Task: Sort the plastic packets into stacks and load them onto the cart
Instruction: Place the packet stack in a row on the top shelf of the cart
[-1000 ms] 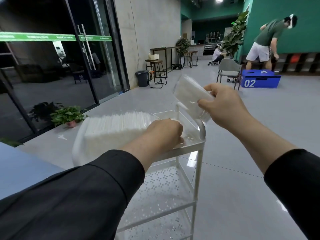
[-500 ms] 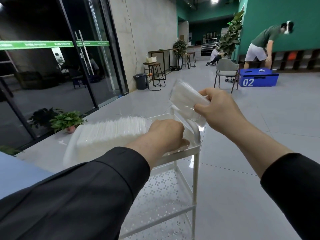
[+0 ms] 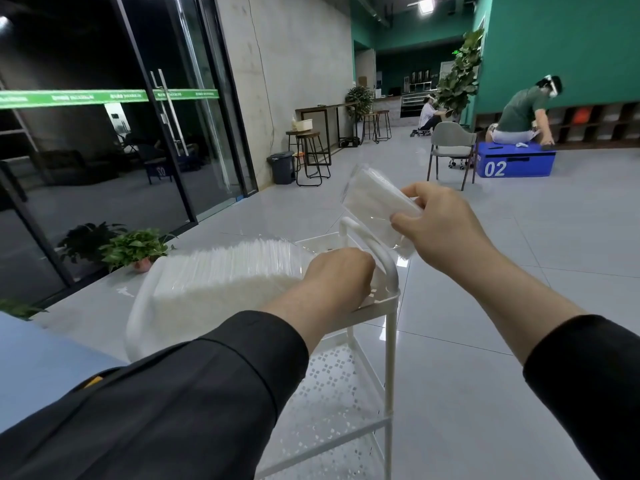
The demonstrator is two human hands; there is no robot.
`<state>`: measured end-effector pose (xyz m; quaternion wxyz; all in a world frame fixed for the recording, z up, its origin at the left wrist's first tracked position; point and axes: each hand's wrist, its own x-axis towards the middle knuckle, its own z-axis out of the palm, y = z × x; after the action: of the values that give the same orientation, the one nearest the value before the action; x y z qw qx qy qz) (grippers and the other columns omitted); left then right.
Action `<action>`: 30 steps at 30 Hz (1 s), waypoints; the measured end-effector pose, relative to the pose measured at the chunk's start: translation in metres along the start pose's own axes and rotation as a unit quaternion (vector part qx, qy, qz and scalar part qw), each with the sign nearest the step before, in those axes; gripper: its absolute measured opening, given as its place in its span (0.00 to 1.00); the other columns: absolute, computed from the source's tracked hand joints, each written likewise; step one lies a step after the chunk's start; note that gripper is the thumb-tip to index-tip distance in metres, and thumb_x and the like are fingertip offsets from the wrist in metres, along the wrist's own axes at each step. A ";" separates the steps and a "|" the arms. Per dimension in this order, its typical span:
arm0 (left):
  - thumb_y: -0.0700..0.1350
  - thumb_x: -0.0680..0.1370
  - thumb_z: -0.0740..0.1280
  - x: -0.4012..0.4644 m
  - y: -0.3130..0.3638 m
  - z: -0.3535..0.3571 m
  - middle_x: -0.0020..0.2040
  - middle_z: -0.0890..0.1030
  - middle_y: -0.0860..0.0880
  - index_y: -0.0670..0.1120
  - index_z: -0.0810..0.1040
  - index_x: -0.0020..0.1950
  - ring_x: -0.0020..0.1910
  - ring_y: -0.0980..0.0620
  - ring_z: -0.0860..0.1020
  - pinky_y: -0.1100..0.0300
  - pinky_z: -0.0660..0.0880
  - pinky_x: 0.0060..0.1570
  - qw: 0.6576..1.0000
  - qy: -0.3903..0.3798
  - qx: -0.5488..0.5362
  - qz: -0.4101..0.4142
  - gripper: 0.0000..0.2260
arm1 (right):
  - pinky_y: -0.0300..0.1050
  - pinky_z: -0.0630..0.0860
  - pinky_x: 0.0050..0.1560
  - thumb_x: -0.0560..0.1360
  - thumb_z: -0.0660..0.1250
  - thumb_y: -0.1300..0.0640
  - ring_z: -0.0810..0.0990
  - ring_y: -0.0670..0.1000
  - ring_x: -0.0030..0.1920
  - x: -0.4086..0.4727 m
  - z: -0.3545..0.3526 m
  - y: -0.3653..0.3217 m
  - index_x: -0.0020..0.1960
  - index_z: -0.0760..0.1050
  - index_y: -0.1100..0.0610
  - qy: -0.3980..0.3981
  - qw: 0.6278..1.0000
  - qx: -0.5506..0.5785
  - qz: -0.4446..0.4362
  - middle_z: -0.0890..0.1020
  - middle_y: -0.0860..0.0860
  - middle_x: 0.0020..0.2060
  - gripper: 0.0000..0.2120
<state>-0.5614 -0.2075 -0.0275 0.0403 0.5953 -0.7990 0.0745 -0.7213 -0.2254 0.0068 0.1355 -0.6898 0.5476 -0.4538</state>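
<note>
A person in black sleeves stands over a white three-tier cart (image 3: 389, 348) in a tiled lobby. The cart's top tray carries a long row of clear plastic packets (image 3: 221, 268) with white contents, packed on edge and filling most of the tray from its left end. The right end of the tray, by the curved white handle (image 3: 377, 251), shows bare perforated floor. The two lower shelves, also perforated, appear to hold nothing that can be made out.

The left hand (image 3: 337, 275) rests at the right end of the row, knuckles up and fingers curled down against the last packets; whether it grips any of them cannot be told from this angle. The right hand (image 3: 440, 223) is raised above and just beyond the handle, thumb and fingers clamped around a small bundle of packets (image 3: 374, 202), held tilted in the air and apart from the row in the tray.

A pale blue tabletop (image 3: 38, 368) edges in at lower left. Beyond the cart, a potted plant (image 3: 135, 249) sits on the floor beside dark glass doors (image 3: 173, 133). Farther back stand bar stools (image 3: 310, 154), a grey bin (image 3: 282, 166), a grey chair (image 3: 450, 147) and a blue box marked "02" (image 3: 516, 164), over which a second person (image 3: 519, 112) in a green shirt bends.
</note>
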 end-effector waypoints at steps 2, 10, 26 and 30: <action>0.41 0.79 0.65 0.001 0.000 0.000 0.41 0.71 0.49 0.47 0.68 0.38 0.43 0.45 0.72 0.54 0.63 0.40 1.000 -0.007 0.009 0.003 0.11 | 0.49 0.79 0.43 0.75 0.68 0.55 0.81 0.52 0.43 -0.002 -0.003 -0.001 0.58 0.79 0.50 0.005 1.000 0.002 0.001 0.82 0.50 0.45 0.12; 0.44 0.81 0.64 -0.006 -0.013 -0.022 0.42 0.80 0.43 0.40 0.79 0.47 0.40 0.44 0.76 0.53 0.71 0.38 0.966 0.084 -0.212 -0.119 0.08 | 0.50 0.80 0.44 0.76 0.69 0.55 0.81 0.52 0.45 -0.006 -0.022 -0.012 0.60 0.78 0.52 0.046 0.998 0.032 -0.008 0.82 0.51 0.45 0.13; 0.47 0.84 0.63 -0.103 -0.013 -0.051 0.54 0.84 0.49 0.46 0.77 0.53 0.48 0.53 0.81 0.55 0.80 0.47 0.843 0.432 -0.317 -0.045 0.06 | 0.53 0.81 0.37 0.73 0.70 0.56 0.84 0.52 0.37 -0.057 0.013 -0.098 0.48 0.84 0.50 -0.050 0.975 0.215 0.005 0.85 0.51 0.36 0.06; 0.48 0.85 0.62 -0.120 -0.017 -0.043 0.67 0.80 0.54 0.48 0.76 0.53 0.65 0.57 0.77 0.60 0.75 0.61 0.838 0.427 -0.333 -0.063 0.06 | 0.54 0.81 0.42 0.76 0.66 0.62 0.86 0.57 0.44 -0.073 0.027 -0.113 0.50 0.84 0.54 -0.116 0.933 0.340 0.037 0.87 0.55 0.42 0.09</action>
<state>-0.5117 -0.0913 -0.0018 0.5781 0.5039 -0.6400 0.0481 -0.6282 -0.1288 0.0342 0.4409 -0.6301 0.3660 -0.5240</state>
